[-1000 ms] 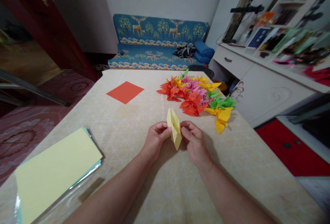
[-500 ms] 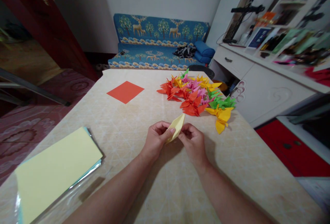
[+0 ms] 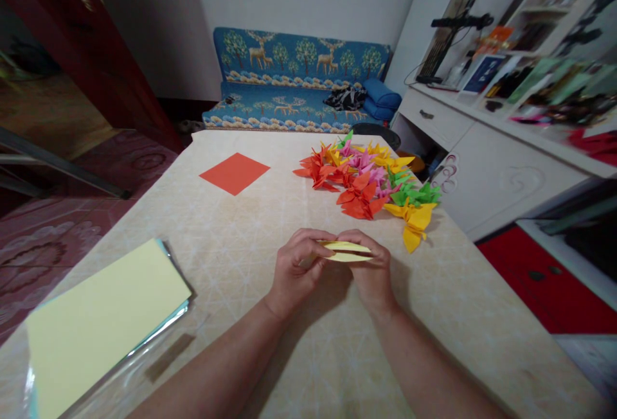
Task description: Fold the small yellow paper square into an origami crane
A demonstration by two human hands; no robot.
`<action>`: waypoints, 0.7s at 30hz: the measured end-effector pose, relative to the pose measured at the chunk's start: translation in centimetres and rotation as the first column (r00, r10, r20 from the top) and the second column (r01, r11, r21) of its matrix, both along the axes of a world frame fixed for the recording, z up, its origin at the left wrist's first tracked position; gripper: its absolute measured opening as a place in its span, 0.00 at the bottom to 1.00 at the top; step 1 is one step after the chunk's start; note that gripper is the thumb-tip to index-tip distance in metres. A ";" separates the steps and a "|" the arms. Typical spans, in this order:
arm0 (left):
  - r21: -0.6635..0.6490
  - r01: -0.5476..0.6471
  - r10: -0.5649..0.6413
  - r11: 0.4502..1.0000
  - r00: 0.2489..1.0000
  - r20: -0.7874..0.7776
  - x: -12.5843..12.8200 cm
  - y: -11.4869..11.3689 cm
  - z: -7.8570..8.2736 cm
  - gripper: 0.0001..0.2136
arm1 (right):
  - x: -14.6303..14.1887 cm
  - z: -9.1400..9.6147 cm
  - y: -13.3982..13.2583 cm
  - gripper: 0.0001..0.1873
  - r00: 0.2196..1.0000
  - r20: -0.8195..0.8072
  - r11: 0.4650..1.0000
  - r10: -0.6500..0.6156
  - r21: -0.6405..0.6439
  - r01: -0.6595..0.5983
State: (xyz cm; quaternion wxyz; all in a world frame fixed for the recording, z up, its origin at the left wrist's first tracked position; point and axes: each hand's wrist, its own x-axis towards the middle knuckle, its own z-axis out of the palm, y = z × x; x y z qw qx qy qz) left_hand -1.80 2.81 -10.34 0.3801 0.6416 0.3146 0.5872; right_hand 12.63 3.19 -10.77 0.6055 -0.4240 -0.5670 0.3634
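Observation:
Between both hands, a folded piece of pale yellow paper (image 3: 348, 256) is held sideways above the table, a dark gap showing between its layers. My left hand (image 3: 299, 263) is closed on its left end, fingers curled round the paper. At the other end my right hand (image 3: 371, 268) grips it, fingers behind and thumb mostly hidden. Beyond the hands lies a heap of folded paper cranes (image 3: 361, 195) in red, orange, yellow, pink and green. A flat red paper square (image 3: 235, 173) rests farther back on the left.
A stack of pale yellow sheets (image 3: 108, 322) in a clear wrapper lies at the table's left front. The patterned tablecloth (image 3: 226, 232) covers the table. Behind it stands a blue sofa (image 3: 289, 98); a white dresser (image 3: 511, 168) flanks the right side.
The yellow paper has turned from a steep slant to nearly level, its layers now parted toward me. My right hand has moved slightly right, and both hands hold its ends.

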 end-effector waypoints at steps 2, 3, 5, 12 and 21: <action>0.050 -0.025 0.027 0.998 0.999 -0.040 -0.1 0.0 -0.1 0.07 | 0.1 0.2 -0.1 0.06 1.000 -0.008 0.999 0.018 0.031 -0.018; 0.065 -0.039 0.042 0.997 0.998 -0.054 -0.1 0.0 -0.1 0.07 | 0.2 0.3 -0.1 0.06 0.999 -0.020 0.999 0.030 0.041 -0.029; 0.078 -0.060 0.066 0.995 0.995 -0.074 -0.1 0.0 -0.1 0.07 | 0.2 0.4 -0.2 0.05 0.998 -0.037 0.998 0.045 0.054 -0.043; 0.074 -0.029 0.036 0.997 0.995 -0.090 -0.1 0.1 -0.1 0.06 | 0.3 0.3 -0.3 0.04 0.997 -0.061 0.998 0.057 0.039 -0.055; 0.127 0.000 -0.001 0.992 1.000 0.011 -0.3 0.9 -1.0 0.07 | 0.7 -0.2 -0.1 0.10 0.979 -0.088 0.983 0.184 0.044 -0.181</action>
